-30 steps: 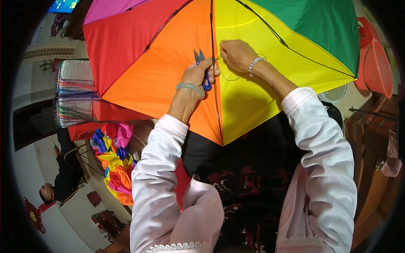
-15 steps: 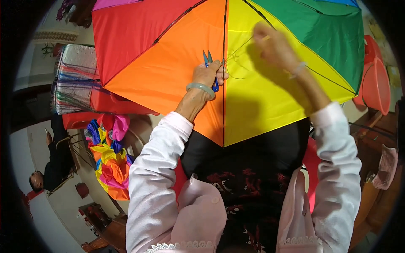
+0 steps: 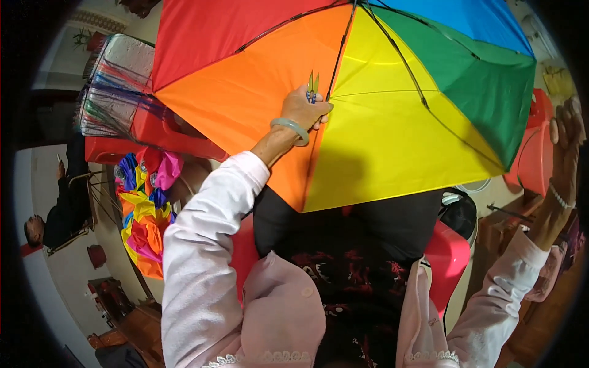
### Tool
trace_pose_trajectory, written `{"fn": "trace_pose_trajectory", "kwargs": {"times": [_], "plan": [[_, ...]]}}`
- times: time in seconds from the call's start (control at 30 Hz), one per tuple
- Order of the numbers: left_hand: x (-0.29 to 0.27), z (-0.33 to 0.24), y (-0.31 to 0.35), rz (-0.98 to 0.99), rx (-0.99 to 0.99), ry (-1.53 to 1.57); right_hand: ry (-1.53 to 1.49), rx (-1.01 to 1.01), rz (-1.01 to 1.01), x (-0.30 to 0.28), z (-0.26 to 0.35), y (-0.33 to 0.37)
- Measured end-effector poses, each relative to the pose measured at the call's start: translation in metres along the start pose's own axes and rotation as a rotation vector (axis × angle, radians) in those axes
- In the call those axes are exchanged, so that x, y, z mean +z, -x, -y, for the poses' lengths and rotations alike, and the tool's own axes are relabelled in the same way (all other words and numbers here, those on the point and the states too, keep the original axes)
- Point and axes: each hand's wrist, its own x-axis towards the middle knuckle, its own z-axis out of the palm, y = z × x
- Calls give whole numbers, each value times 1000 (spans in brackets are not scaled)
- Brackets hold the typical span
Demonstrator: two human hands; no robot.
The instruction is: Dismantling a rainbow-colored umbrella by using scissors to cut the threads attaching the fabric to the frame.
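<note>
A multicoloured umbrella (image 3: 392, 138) lies spread over my lap, its underside and black ribs facing me. My left hand (image 3: 305, 111) is closed at the rib between the orange and yellow panels, thumb and fingers pinching there. Held in that same hand is a pair of thread snips (image 3: 313, 87), blades pointing up. From the pinched spot a thin dark thread (image 3: 386, 92) stretches taut to the right across the yellow panel. Far out at the right edge is my raised right hand (image 3: 568, 126), fingers together, in line with the thread; what is between its fingertips is too small to see.
At left, a white block strung with coloured threads (image 3: 119, 83) sits by a red stool (image 3: 165, 129). Below it hangs a bundle of bright folded cloth (image 3: 147, 218). A red bucket (image 3: 531, 159) stands at right. Another person (image 3: 67, 202) sits at far left.
My right hand has swung from above the yellow panel out to the far right, drawing the loose thread straight. The umbrella has tilted slightly; my left hand keeps its hold.
</note>
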Motion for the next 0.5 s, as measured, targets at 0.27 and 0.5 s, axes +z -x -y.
{"fn": "trace_pose_trajectory", "kwargs": {"times": [0.27, 0.5], "plan": [[-29, 13, -29, -78, 861, -864, 317, 18, -66, -16, -2, -46], [-31, -4, -31, 35, 343, -268, 680, 222, -95, 43, -58, -96]]}}
